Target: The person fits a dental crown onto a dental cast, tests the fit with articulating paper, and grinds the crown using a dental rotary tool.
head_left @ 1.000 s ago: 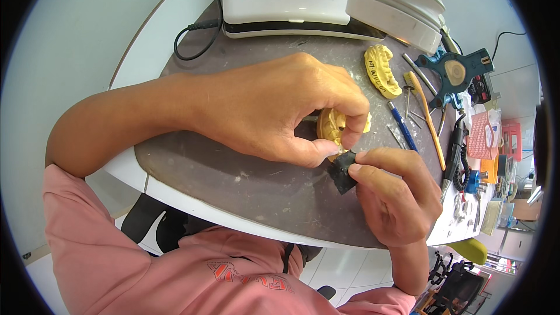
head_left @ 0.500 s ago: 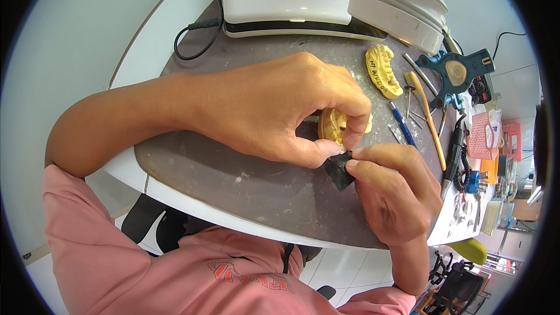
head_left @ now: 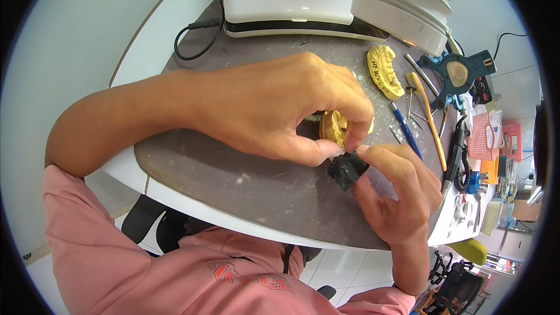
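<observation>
Grips black flexible sheet (head_left: 344, 172), of unclear long axis, in nearer right hand (head_left: 413, 197), 10 o'clock from it and 5 o'clock from left hand (head_left: 291, 102), curled pinch-like with closure not determinable.

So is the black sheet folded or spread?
Mostly spread: the black sheet shows a broad, slightly bent face beside the right hand's thumb. Whether it's doubled underneath, I cannot tell.

The left arm (head_left: 134, 108) is extended over the left edge of the surface (head_left: 262, 192), the left hand (head_left: 286, 105) arched; near the right corner, the right hand (head_left: 405, 198) is curled (its forefinger (head_left: 389, 163) bent)
</observation>
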Demonstrator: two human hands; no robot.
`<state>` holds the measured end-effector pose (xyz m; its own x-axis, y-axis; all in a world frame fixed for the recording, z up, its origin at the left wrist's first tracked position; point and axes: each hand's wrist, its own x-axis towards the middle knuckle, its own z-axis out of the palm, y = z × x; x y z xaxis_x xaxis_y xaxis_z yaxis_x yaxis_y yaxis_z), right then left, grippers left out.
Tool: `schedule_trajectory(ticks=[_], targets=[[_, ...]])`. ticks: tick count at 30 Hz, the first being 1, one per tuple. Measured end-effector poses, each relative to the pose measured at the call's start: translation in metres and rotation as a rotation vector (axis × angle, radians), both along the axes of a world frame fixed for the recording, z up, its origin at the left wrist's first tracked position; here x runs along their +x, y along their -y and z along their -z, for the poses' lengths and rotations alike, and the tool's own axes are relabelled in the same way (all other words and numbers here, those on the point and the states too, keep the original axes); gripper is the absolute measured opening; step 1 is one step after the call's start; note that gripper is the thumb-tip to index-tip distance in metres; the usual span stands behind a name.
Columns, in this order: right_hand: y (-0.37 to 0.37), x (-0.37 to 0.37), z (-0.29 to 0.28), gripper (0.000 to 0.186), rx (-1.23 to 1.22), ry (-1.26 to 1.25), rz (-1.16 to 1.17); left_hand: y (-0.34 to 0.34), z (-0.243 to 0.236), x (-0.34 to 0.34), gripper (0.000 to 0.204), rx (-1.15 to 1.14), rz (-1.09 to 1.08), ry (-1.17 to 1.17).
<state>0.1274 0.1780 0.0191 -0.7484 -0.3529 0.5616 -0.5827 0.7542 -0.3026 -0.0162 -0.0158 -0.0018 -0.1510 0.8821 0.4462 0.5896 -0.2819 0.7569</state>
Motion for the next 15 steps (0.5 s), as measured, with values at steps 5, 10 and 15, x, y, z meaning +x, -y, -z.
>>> schedule_trajectory(ticks=[5, 10, 15], targets=[[-0.0019, -0.0015, 0.0010, 0.034, 0.041, -0.013, -0.027, 0.0007, -0.0005, -0.0009, 0.016, -0.008, 0.011, -0.009], [0.0015, -0.0015, -0.0004, 0.031, 0.045, -0.028, -0.013, 0.0030, -0.0043, 0.0032, 0.015, -0.079, -0.044, 0.029], [0.0022, -0.0021, -0.0011, 0.032, 0.066, -0.040, -0.029, 0.0007, 0.0004, -0.0012, 0.014, -0.025, 0.002, 0.001]])
